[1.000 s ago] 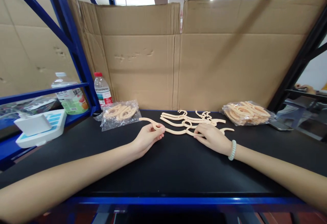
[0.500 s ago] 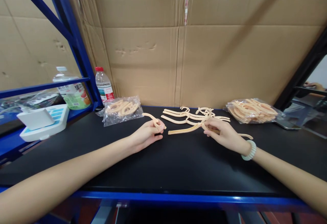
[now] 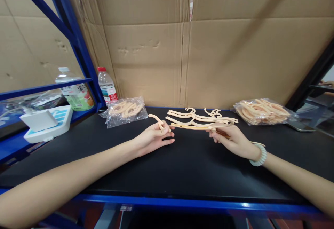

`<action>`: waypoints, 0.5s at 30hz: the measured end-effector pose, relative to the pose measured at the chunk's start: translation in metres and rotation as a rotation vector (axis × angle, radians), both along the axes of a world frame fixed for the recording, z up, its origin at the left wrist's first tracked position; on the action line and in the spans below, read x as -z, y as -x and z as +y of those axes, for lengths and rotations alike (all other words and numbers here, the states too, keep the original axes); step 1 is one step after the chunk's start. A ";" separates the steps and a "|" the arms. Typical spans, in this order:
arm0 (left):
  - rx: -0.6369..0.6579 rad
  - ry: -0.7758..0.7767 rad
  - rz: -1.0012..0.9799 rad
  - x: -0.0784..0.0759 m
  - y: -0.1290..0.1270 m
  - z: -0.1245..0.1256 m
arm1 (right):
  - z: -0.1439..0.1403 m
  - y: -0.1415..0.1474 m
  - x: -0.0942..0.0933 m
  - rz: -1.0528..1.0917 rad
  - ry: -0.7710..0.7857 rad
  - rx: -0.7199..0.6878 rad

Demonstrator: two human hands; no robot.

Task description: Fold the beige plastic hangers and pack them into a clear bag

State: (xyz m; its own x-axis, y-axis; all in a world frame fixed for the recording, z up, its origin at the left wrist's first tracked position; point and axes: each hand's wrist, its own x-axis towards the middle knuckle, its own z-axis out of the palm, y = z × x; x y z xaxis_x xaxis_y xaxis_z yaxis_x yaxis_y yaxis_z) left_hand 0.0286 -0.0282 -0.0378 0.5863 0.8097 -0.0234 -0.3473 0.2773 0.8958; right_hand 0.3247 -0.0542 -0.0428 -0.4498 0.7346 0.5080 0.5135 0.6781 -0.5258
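Desk edge: blue rail at the near rim of the desk (image 3: 182, 173); black top, both forearms reach across it from the near side.
Left hand: left hand (image 3: 153, 139) palm half up, lifted just off the desk; fingers (image 3: 167, 135) curled shut on a short curved hanger piece (image 3: 158, 120), which sticks up and back to the left. Held at one end, so the other end stays free.
Right hand: right hand (image 3: 231, 139), bead bracelet (image 3: 258, 155) at the wrist; fingers closed on a long hanger arm (image 3: 194, 127), pinched near its right end. The arm lies level in the air and points left, its tip just beside the left hand's piece; the two look lined up end to end. Contact between them cannot be told.
Loose stock: loose hanger parts (image 3: 198, 115) lie flat on the desk just behind both hands, within reach.
Bagged stock: small clear bag (image 3: 126, 110) to the rear left, fuller bag (image 3: 262, 111) to the rear right, both against the cardboard wall (image 3: 182, 55).
Left shelf: two bottles (image 3: 106, 86) and a white-blue device (image 3: 45, 123), well apart from the work.
Change vs. half a second ago: long arm was slanted, tip low toward the desk; now raised and level, nearer the left piece. Left hand slightly higher, more open to the camera.
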 end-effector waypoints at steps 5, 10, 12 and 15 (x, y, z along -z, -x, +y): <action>-0.025 -0.008 -0.039 -0.003 0.000 0.000 | -0.004 0.000 -0.003 -0.052 0.010 -0.036; 0.042 -0.015 -0.038 -0.003 0.000 -0.002 | -0.006 0.001 -0.004 -0.073 -0.016 -0.046; 0.058 -0.017 -0.048 -0.002 0.000 -0.003 | -0.007 0.002 -0.004 -0.077 -0.015 -0.036; 0.048 -0.012 -0.059 -0.002 -0.001 -0.004 | -0.007 0.003 -0.006 -0.086 -0.040 -0.034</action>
State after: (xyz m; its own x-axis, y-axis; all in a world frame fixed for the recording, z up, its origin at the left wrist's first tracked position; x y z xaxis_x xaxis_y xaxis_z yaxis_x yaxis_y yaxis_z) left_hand 0.0298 -0.0320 -0.0362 0.6246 0.7807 0.0216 -0.3858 0.2844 0.8777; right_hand 0.3215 -0.0614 -0.0371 -0.5173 0.6978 0.4955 0.5318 0.7157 -0.4528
